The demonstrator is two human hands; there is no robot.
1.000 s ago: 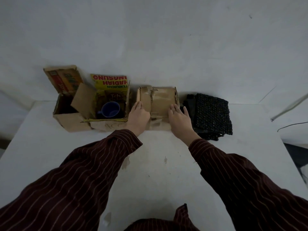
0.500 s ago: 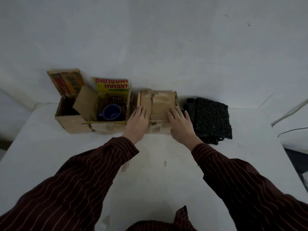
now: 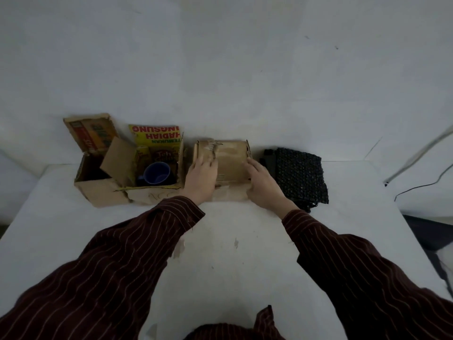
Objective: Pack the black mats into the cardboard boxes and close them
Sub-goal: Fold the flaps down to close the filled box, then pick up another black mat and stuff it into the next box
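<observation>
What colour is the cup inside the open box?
Blue. The cup shows best in the head view.

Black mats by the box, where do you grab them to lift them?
Pinch the near edge of the black mats, coming from the front right. The pile lies flat on the table, its left side is beside the closed cardboard box and the wall is behind, so that edge is free.

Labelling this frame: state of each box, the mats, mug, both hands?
closed box: flaps shut, under both hands.
middle box: open, blue mug inside.
left box: open, lid raised.
black mats: piled on table, unpacked.
left hand: flat on closed box.
right hand: fingers straight, at closed box's right edge.
</observation>
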